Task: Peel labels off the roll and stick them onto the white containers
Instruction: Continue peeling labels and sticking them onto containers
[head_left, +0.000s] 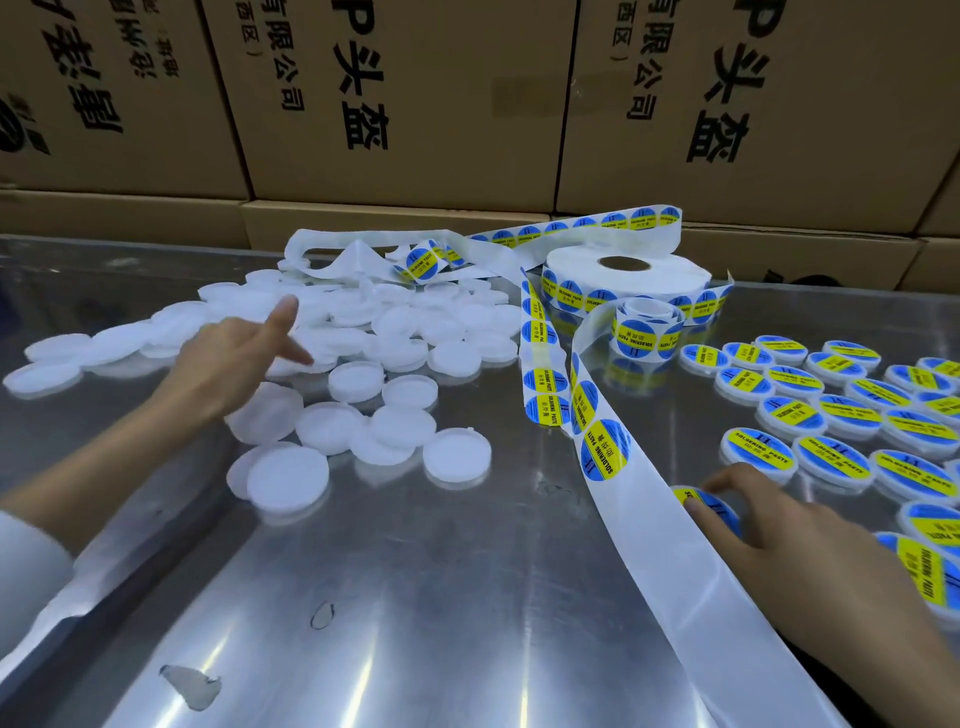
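Observation:
A heap of plain white round containers (363, 353) covers the left and middle of the metal table (415, 597). My left hand (228, 358) hovers over the heap with fingers spread and nothing in it. The label roll (623, 275) lies flat at the back, and its backing strip (602, 447) of blue-and-yellow labels runs toward me. My right hand (779, 540) rests on a labelled container (711, 506) beside the strip, fingertips around its rim. Several labelled containers (831, 415) lie in rows on the right.
Cardboard boxes (415, 104) with black print form a wall along the table's far side. Spent backing tape (353, 260) is piled behind the white heap. A torn scrap of paper (192, 686) lies near the front left.

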